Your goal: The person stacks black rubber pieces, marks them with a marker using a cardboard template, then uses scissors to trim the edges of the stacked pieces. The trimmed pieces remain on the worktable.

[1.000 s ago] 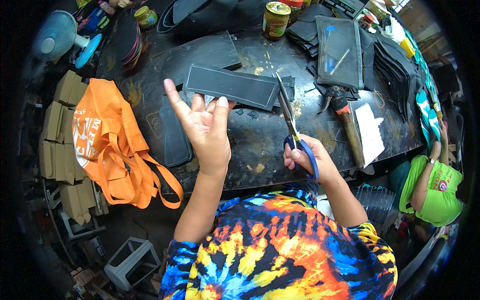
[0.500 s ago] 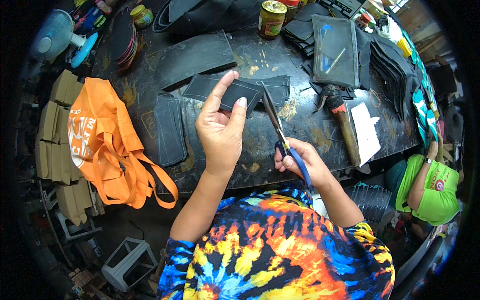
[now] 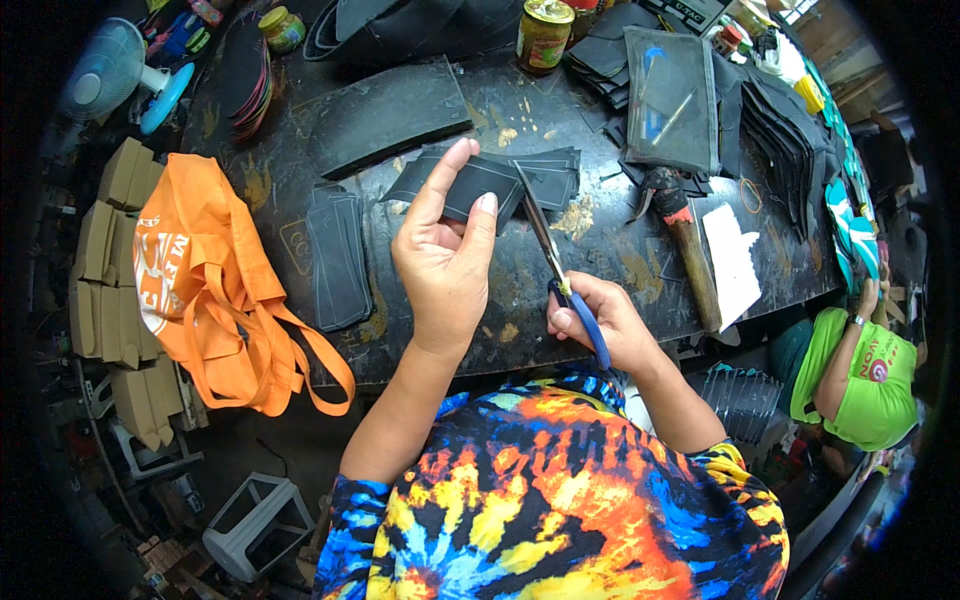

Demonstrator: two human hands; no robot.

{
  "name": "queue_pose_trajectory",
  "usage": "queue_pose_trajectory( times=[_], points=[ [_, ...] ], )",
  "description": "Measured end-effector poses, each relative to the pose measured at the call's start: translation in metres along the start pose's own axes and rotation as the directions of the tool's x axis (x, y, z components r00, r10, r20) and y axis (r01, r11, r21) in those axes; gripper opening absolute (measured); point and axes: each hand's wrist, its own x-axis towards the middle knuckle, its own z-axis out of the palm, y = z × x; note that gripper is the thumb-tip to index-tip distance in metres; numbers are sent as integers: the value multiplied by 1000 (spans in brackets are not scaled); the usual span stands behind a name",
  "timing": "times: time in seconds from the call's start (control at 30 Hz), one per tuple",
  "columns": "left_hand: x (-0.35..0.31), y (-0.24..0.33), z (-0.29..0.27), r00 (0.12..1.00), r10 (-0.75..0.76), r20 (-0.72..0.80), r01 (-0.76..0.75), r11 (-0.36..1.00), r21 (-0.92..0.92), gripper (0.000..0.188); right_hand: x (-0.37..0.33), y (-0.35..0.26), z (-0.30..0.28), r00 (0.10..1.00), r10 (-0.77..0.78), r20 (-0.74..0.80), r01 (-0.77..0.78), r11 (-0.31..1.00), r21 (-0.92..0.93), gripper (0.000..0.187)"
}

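My left hand pinches a dark rectangular sheet piece with thin white outlines between thumb and fingers, above the table. The index finger points up along its far side. In my right hand are scissors with blue handles, their blades lying close together along the piece's right edge. I cannot tell whether they are cutting into it. Just behind the blades, similar outlined pieces lie fanned on the table. Another stack of outlined dark pieces rests left of my left hand.
A thick black slab lies beyond my hands. To the right are a hammer, torn white paper and a mesh zip pouch. A glass jar stands at the back. An orange bag hangs left; a person in green sits right.
The held piece has shifted slightly right and tilted. The scissors have moved a little left at the tips, and their blades and handles have come closer together.
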Motion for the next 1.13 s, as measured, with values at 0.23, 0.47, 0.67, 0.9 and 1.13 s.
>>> queue_pose_trajectory(
  times=[0.23,0.47,0.67,0.9,1.13],
  points=[
    [-1,1,1,1000,-10,9,10,1000,15,49,-3,-3,1,999,-21,-31,19,998,-61,27],
    [-2,3,4,1000,-9,22,9,1000,0,49,-7,-3,0,997,-31,-72,23,994,-110,28],
    [-4,0,0,998,-7,61,4,999,41,39,-8,-4,-4,993,4,-119,0,999,33,27],
    [-33,1,7,940,-149,306,117,986,119,38,12,-34,-10,963,-73,-260,102,990,100,27],
    [-8,8,-32,959,-199,203,207,978,-20,30,8,-32,15,996,-18,-93,27,994,104,26]
  ],
)
